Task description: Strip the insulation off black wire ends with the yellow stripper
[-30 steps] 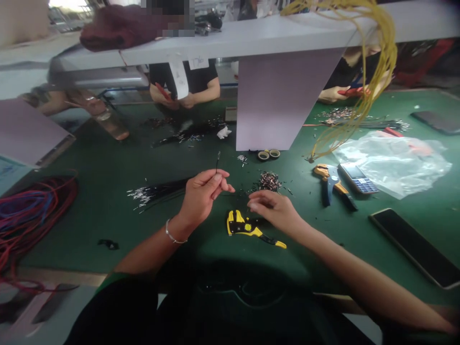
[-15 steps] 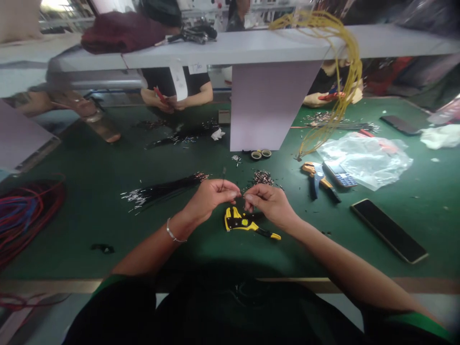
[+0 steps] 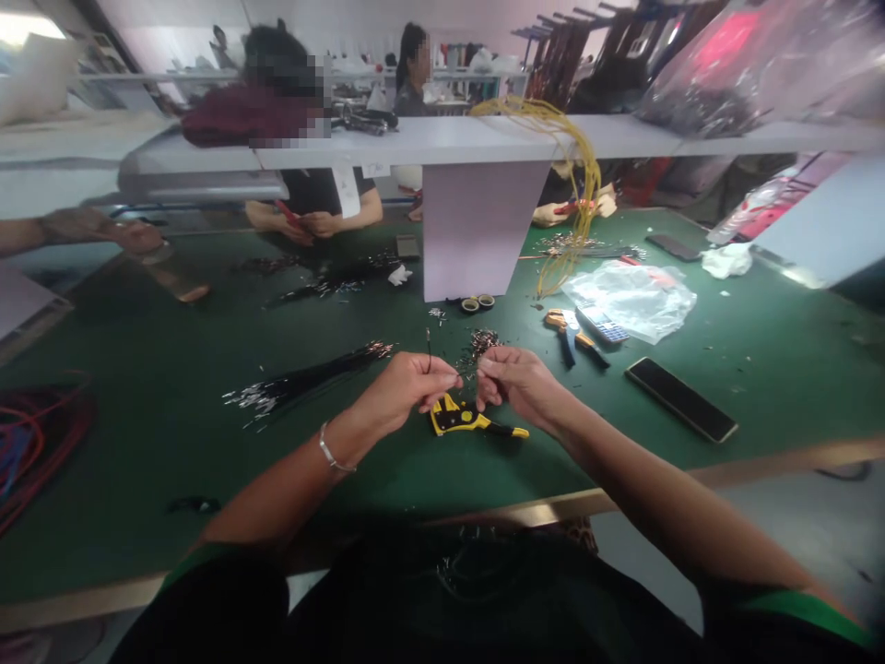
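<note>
My left hand (image 3: 405, 387), with a bracelet at the wrist, pinches a short black wire (image 3: 429, 343) whose end sticks up above the fingers. Close to its right, my right hand (image 3: 518, 376) is closed in a pinch; whatever sits between its fingertips is too small to make out. Below both hands lies a yellow-and-black wire stripper (image 3: 465, 418), partly covered by the fingers. Just beyond the right hand is a heap of small metal-tipped pieces (image 3: 486, 343). A bundle of black wires (image 3: 311, 373) with bare ends rests left of my left hand.
To the right lie an orange-and-blue hand tool (image 3: 568, 337), a calculator (image 3: 603, 325), a phone (image 3: 681, 398) and a clear plastic bag (image 3: 632, 295). Yellow wires (image 3: 587, 175) hang off the white shelf (image 3: 387, 152). Red and blue cables (image 3: 41, 433) are at left. Co-workers' hands show across the table.
The camera view has tilted up and turned, so the scene sits differently. My hands have drawn slightly apart, and the wire end above my left fingers shows more clearly.
</note>
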### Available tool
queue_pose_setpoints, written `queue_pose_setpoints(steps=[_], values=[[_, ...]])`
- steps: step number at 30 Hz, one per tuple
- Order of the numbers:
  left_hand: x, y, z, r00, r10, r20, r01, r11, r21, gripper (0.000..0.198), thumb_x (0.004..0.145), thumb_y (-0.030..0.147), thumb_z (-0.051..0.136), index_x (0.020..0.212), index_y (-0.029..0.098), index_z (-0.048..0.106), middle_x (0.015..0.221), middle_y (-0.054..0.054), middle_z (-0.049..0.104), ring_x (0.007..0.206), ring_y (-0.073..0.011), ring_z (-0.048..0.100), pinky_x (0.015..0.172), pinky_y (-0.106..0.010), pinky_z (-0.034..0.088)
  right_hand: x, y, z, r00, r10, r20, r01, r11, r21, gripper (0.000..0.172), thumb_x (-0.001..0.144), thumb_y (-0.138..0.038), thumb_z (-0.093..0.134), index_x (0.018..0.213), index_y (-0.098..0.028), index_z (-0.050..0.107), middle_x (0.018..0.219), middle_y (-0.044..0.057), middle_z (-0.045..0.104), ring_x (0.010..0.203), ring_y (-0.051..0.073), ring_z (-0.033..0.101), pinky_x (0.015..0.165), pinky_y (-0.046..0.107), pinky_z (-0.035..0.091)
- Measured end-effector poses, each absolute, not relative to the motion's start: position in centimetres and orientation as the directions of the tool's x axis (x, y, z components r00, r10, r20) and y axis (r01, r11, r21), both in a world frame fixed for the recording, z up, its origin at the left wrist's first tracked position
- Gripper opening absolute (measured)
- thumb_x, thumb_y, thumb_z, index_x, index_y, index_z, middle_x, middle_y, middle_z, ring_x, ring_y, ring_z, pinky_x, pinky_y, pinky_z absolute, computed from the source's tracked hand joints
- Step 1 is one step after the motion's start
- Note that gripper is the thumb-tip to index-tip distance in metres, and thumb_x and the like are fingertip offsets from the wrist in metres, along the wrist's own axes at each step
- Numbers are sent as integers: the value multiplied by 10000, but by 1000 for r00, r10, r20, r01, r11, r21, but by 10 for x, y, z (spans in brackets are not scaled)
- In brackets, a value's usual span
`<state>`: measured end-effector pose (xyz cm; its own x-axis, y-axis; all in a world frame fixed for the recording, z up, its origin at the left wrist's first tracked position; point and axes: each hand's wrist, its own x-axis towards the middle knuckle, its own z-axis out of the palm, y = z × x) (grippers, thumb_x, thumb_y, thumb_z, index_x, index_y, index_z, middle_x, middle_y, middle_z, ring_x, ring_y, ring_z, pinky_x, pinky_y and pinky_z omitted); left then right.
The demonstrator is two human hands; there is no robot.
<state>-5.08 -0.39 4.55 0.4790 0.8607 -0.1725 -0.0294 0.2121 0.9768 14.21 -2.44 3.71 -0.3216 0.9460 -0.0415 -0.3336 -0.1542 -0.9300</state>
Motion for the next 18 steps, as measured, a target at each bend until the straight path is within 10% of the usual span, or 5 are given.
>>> queue_pose_setpoints(steps=[7, 12, 18], values=[[-62, -5, 48, 426, 887, -175, -20, 202, 979, 119, 658, 230, 713, 680, 113, 701, 426, 21, 502, 373, -47, 367, 371, -188, 261, 155, -21, 4, -160, 987, 12, 191, 43, -981, 245, 792, -398, 648, 711, -178, 576, 608, -7, 613, 557, 135, 589, 601, 300, 501], [-65, -5, 41, 289, 955, -66, 100, 39, 994, 138, 687, 252, 693, 720, 120, 717, 424, 38, 490, 400, -55, 379, 401, -193, 267, 156, -36, -28, -274, 956, 107, 645, 265, -717, 370, 763, -296, 639, 1110, -168, 610, 1022, 106, 695, 928, 244, 654, 851, 414, 508], [-68, -13, 39, 261, 906, 334, 360, -413, 837, 138, 798, 218, 623, 765, 154, 741, 586, -7, 641, 539, -101, 539, 513, -216, 391, 163, -49, -41, -452, 889, 76, 812, 446, -377, 653, 674, -232, 644, 1303, -108, 518, 1283, 194, 571, 1191, 339, 508, 1031, 487, 365]])
